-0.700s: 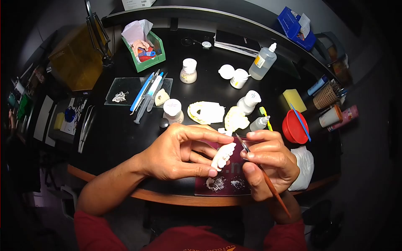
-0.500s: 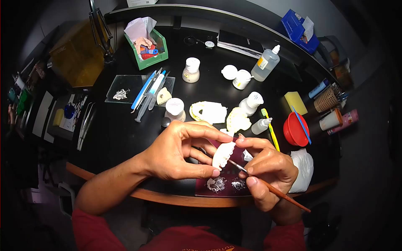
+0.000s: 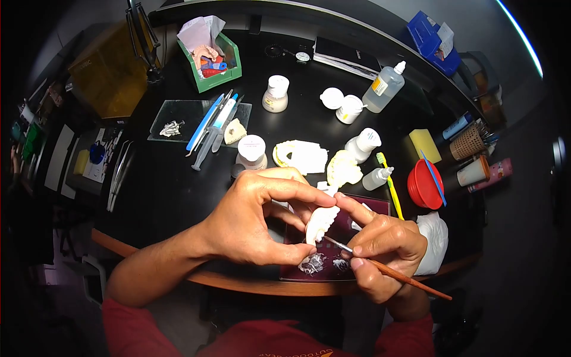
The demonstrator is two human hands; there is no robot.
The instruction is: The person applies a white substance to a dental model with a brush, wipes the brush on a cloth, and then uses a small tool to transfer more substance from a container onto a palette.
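Note:
My left hand [image 3: 253, 217] pinches a white dental arch with teeth [image 3: 322, 225], thumb at its lower end and index finger at its upper end. My right hand [image 3: 388, 244] holds a fine brush [image 3: 407, 279] with a brown wooden handle like a pen. The brush tip is at the lower toothed side of the arch; whether it touches is too small to tell. My right index fingertip meets the left index fingertip near the arch's top. Beneath lies a dark red slab [image 3: 291, 272] with white paste smears [image 3: 311, 263].
Behind my hands stand a powder jar [image 3: 251, 152], dental models [image 3: 309, 157], a white bottle [image 3: 364, 144] and a dropper bottle [image 3: 377, 178]. To the right are a toothbrush [image 3: 392, 190], a red bowl [image 3: 420, 193] and crumpled tissue [image 3: 433, 244]. Further left, instruments [image 3: 205, 131] rest on a glass plate [image 3: 172, 110].
The view has shifted slightly. The brush tip now sits lower along the arch, and the arch has turned a little in my left fingers. Both hands keep their hold.

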